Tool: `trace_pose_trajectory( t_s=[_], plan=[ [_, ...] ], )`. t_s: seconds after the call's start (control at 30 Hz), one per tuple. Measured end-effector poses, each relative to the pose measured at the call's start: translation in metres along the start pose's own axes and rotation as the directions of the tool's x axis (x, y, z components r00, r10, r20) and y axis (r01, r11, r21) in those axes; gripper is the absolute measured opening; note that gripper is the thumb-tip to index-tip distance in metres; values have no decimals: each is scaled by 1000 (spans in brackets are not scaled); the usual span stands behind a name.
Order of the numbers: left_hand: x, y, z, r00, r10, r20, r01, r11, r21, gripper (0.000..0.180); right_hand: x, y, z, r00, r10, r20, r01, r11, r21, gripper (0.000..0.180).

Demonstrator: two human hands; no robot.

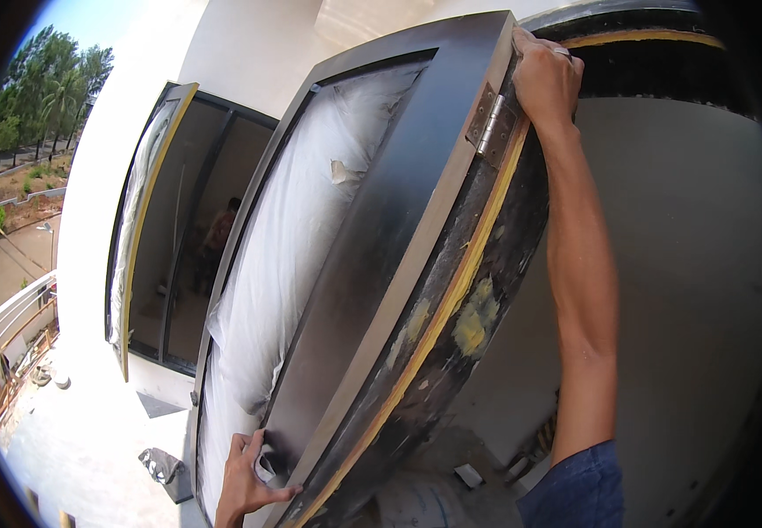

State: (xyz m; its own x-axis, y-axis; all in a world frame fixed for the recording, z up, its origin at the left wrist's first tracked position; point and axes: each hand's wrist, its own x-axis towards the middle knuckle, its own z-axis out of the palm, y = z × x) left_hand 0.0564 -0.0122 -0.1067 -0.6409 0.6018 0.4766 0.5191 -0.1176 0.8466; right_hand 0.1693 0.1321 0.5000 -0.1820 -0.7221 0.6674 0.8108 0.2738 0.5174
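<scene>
Door panel, dark-framed with plastic-wrapped glass, stood tilted before us in the doorway. Our right hand curled over its top edge beside the metal hinge; our left hand gripped its lower frame. Beyond stood another open door and distant trees.

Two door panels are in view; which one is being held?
The near door panel, wrapped in white plastic: right hand grips its top edge by the hinge, left hand its bottom. The far one stands untouched.
</scene>
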Motion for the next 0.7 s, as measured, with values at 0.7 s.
trace_pose_trajectory(
  t_s=[0.7],
  plan=[
    [-4,8,-3,997,69,-19,-69,997,25,110,-3,-14,-10,994,15,112,-21,998,51,38]
  ],
)
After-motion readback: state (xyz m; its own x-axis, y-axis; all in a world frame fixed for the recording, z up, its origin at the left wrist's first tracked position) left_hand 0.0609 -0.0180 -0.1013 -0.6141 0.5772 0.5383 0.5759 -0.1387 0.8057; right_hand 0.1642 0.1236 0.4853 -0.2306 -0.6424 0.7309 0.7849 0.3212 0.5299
